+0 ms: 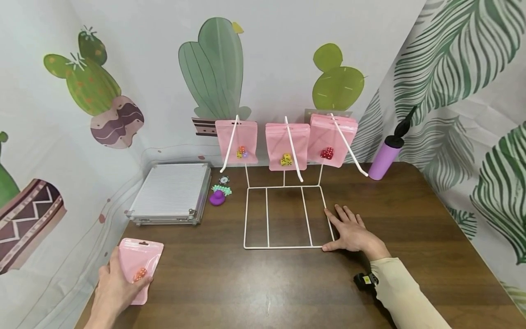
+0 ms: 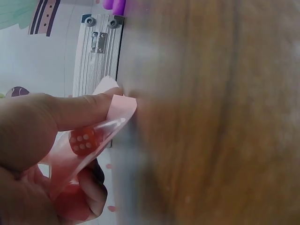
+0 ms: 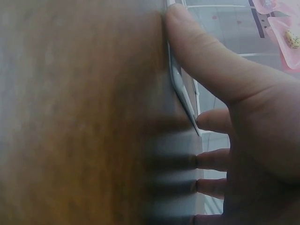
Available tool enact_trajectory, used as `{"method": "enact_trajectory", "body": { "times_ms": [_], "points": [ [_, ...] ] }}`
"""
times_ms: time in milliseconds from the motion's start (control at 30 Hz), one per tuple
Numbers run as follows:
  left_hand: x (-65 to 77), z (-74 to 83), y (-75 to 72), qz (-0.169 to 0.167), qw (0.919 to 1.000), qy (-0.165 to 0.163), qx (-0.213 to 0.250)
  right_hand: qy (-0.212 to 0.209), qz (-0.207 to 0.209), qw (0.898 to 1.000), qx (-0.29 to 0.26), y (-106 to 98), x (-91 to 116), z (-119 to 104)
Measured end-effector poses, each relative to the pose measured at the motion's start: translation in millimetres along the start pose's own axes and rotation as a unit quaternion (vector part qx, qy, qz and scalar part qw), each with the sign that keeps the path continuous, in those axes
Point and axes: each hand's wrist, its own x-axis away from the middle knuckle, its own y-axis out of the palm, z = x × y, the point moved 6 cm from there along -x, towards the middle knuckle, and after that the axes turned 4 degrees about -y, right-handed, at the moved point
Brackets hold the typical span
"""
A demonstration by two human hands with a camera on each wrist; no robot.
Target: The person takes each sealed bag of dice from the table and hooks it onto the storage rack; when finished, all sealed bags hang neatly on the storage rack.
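Note:
At the lower left of the head view, my left hand (image 1: 113,285) grips a pink zip pouch (image 1: 141,253) between thumb and fingers. Orange dice (image 1: 140,274) show through its clear front; one orange die (image 2: 82,141) is plain in the left wrist view. My right hand (image 1: 349,230) lies spread at the right side of a white wire rack (image 1: 283,247), its thumb and index finger touching the frame. On the rack's three prongs hang pink pouches: one with mixed-colour dice (image 1: 241,152), one with yellow dice (image 1: 286,159), one with red dice (image 1: 327,153).
A silver ridged case (image 1: 170,189) sits at the back left. Beside it lie a purple rubber duck (image 1: 217,197), a green beaded item (image 1: 222,189) and a poker chip (image 1: 223,180). A purple hand pump (image 1: 385,157) stands at the back right, near the wall.

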Motion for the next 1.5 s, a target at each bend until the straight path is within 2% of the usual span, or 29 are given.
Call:
{"method": "enact_trajectory", "body": {
  "times_ms": [133, 333, 567, 800, 1133, 1500],
  "points": [
    [4.0, 6.9, -4.8, 0.019, 0.9997, 0.013, 0.006, -0.001, 0.002, 1.000, 0.004, -1, 0, -1],
    [10.9, 27.1, -16.6, 0.052, 0.9967, 0.056, 0.025, 0.001, -0.004, 1.000, -0.001, -1, 0, -2],
    [16.8, 44.3, -19.7, 0.047, 0.9963, 0.066, 0.029, -0.004, 0.000, 1.000, 0.006, -1, 0, -3],
    [24.6, 65.7, -22.6, 0.055, 0.9931, 0.097, 0.035, -0.004, 0.002, 1.000, 0.008, -3, 1, -5],
    [36.5, 98.4, -22.8, 0.073, 0.9854, 0.144, 0.055, -0.005, 0.001, 1.000, 0.004, -1, 2, -2],
    [42.8, 124.5, -26.8, 0.093, 0.9760, 0.185, 0.067, -0.006, 0.005, 1.000, 0.014, -2, 2, -4]
  ]
}}
